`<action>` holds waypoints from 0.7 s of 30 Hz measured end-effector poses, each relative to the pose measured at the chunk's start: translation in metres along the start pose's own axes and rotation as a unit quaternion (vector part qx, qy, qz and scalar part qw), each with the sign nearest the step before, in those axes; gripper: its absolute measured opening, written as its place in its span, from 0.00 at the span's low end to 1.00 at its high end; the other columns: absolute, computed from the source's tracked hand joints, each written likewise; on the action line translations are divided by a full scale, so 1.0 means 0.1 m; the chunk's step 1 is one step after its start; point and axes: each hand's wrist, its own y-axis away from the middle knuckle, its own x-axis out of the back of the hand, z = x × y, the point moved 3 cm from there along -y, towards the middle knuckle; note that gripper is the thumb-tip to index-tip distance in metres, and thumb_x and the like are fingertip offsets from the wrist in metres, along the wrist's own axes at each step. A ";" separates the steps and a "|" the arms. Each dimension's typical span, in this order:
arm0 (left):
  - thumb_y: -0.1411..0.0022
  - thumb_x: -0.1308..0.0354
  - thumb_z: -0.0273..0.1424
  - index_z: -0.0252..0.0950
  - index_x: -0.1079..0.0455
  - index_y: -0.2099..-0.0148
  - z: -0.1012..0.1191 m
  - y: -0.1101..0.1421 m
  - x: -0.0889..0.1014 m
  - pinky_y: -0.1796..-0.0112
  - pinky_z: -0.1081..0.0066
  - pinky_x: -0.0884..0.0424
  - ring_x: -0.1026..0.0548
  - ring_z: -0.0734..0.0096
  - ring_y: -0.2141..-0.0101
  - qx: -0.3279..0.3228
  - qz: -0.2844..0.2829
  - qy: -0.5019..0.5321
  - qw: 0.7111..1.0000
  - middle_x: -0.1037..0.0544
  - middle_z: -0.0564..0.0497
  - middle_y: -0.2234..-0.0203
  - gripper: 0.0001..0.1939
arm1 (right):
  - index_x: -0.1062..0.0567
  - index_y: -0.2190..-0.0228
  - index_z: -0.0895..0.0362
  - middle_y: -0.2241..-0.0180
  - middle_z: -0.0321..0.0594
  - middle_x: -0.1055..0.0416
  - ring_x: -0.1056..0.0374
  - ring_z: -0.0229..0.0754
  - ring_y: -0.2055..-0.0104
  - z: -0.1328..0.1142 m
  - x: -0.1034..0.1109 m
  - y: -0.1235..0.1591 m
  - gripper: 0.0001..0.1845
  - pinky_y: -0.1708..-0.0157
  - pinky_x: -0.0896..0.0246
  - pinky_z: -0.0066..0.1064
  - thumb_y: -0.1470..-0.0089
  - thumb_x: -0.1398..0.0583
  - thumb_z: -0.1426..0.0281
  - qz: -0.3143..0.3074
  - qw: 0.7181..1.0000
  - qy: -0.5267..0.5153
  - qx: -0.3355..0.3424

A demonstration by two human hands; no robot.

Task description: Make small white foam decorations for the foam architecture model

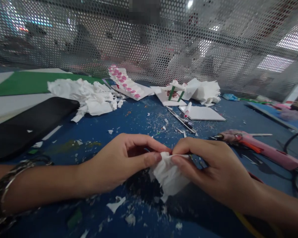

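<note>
My left hand (129,162) pinches the upper left edge of a crumpled piece of white tissue paper (170,175) between thumb and fingertips. On the other side of the same piece, my right hand (213,168) grips its top edge between thumb and forefinger. The tissue hangs down in folds below the fingers, over the blue table (129,125). The fingertips of both hands nearly meet. Scraps of torn white paper (116,204) lie on the table in front of and below the hands.
A black phone (32,125) and a tissue heap (89,96) lie left. Behind are pink-dotted paper (126,82), a small model with green posts (175,94), tweezers (181,119) and a white board (205,113). Right lies a pink glue gun (270,150) with a cable; perforated metal (149,43) stands behind.
</note>
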 end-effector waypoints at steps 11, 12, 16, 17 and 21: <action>0.49 0.43 0.24 0.38 0.31 0.68 0.02 0.00 0.04 0.74 0.87 0.37 0.32 0.84 0.76 -0.059 -0.013 -0.032 0.998 0.28 0.58 0.76 0.05 | 0.34 0.74 0.57 0.77 0.33 0.34 0.39 0.29 0.75 -0.06 -0.02 0.03 0.07 0.77 0.44 0.20 0.46 0.50 0.72 0.008 0.997 0.023 0.073; 0.49 0.42 0.24 0.38 0.31 0.68 0.02 0.00 0.04 0.74 0.86 0.36 0.32 0.84 0.76 -0.063 -0.016 -0.043 0.997 0.28 0.58 0.76 0.05 | 0.34 0.73 0.58 0.77 0.34 0.34 0.39 0.29 0.75 -0.07 -0.03 0.04 0.08 0.76 0.43 0.20 0.45 0.50 0.72 0.007 0.996 0.022 0.085; 0.49 0.42 0.25 0.37 0.30 0.73 0.05 0.02 0.03 0.68 0.83 0.36 0.31 0.81 0.71 -0.110 -0.014 -0.132 0.985 0.28 0.57 0.74 0.03 | 0.33 0.74 0.59 0.78 0.35 0.34 0.40 0.30 0.75 -0.14 -0.02 0.05 0.10 0.73 0.42 0.20 0.45 0.50 0.73 0.002 0.989 0.034 0.144; 0.49 0.42 0.25 0.37 0.30 0.74 0.06 0.02 0.03 0.65 0.82 0.37 0.31 0.80 0.69 -0.127 -0.008 -0.153 0.980 0.28 0.56 0.73 0.03 | 0.32 0.74 0.60 0.78 0.35 0.35 0.41 0.30 0.75 -0.16 -0.02 0.05 0.10 0.73 0.42 0.21 0.45 0.51 0.74 0.000 0.986 0.047 0.159; 0.49 0.42 0.26 0.38 0.28 0.74 0.14 0.06 0.02 0.66 0.83 0.37 0.31 0.80 0.69 -0.172 0.038 -0.215 0.960 0.29 0.55 0.72 0.03 | 0.31 0.74 0.60 0.79 0.36 0.35 0.40 0.31 0.74 -0.17 -0.02 0.06 0.11 0.71 0.41 0.22 0.45 0.51 0.75 -0.004 0.982 0.081 0.169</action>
